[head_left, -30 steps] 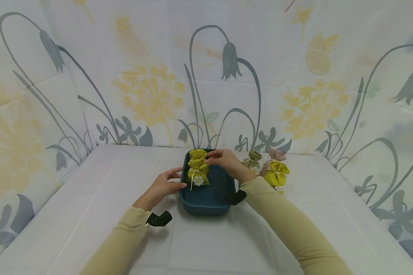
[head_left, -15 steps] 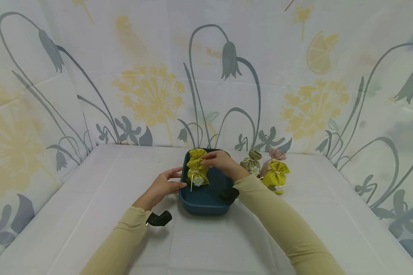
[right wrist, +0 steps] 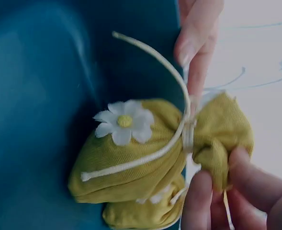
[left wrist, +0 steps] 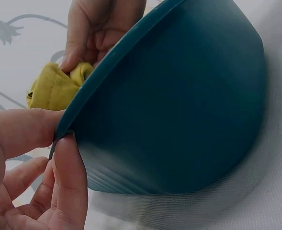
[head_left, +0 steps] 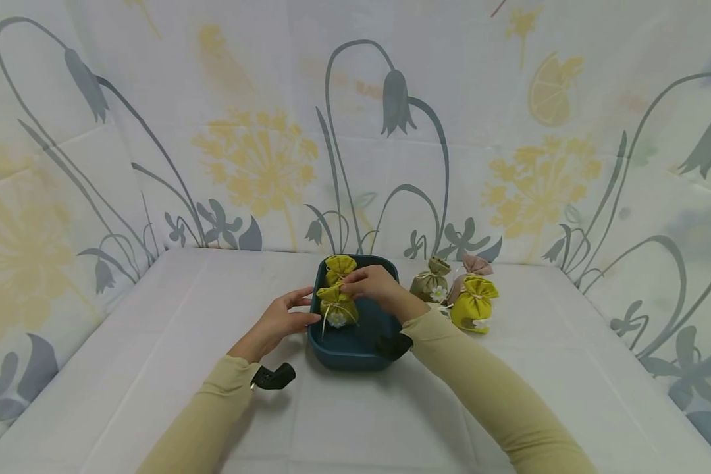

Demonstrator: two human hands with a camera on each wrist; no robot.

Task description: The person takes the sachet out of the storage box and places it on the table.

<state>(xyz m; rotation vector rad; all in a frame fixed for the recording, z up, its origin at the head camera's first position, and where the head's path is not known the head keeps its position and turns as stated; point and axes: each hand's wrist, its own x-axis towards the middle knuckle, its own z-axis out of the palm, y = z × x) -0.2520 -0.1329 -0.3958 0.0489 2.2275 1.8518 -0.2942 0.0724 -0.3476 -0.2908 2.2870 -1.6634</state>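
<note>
My right hand (head_left: 382,291) pinches the gathered top of a yellow drawstring pouch (head_left: 339,311) inside a dark teal plastic bin (head_left: 352,362). In the right wrist view this pouch (right wrist: 126,167) has a pale cord round its neck and a white fabric flower (right wrist: 124,121) on its side. A second yellow pouch (head_left: 339,268) lies behind it against the bin's far left corner, partly hidden. My left hand (head_left: 280,324) holds the bin's left side. Seen from the left wrist, its thumb and fingers pinch the bin's rim (left wrist: 90,88).
Right of the bin stand an olive pouch (head_left: 431,280), a pink pouch (head_left: 476,265) and another yellow pouch (head_left: 475,304), close together. White cloth (head_left: 213,421) covers the table. A flower-printed curtain (head_left: 355,131) rises at its back edge.
My right hand has moved left and toward me, bringing the front yellow pouch slightly nearer inside the bin. More of the rear pouch shows. My left hand stays at the bin's rim.
</note>
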